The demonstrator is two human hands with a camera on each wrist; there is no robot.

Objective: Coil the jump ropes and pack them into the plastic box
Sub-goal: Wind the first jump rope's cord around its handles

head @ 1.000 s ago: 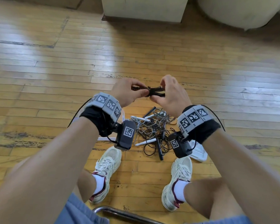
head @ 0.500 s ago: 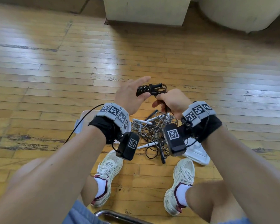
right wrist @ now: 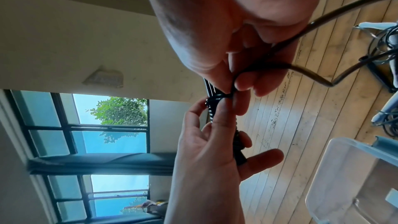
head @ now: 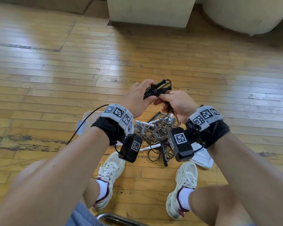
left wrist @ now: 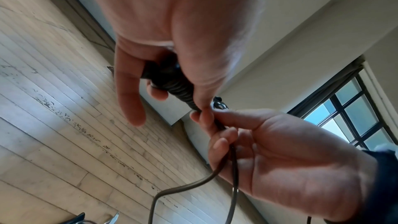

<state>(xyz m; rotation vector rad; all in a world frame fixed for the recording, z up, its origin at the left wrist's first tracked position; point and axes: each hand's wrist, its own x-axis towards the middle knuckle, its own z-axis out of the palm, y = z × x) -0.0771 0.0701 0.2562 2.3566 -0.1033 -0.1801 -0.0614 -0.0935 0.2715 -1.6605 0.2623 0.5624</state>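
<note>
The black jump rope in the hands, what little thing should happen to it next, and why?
Probably one more wrap round the handles. The left hand grips the black jump rope by its wound handles, while the right hand pinches the cord beside the wraps, and loose cord hangs below. The plastic box waits on the floor.

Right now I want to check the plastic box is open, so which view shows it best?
The right wrist view: the plastic box lies open and unobstructed on the floor. The head view shows only its edge behind the left arm. The left wrist view misses it.
</note>
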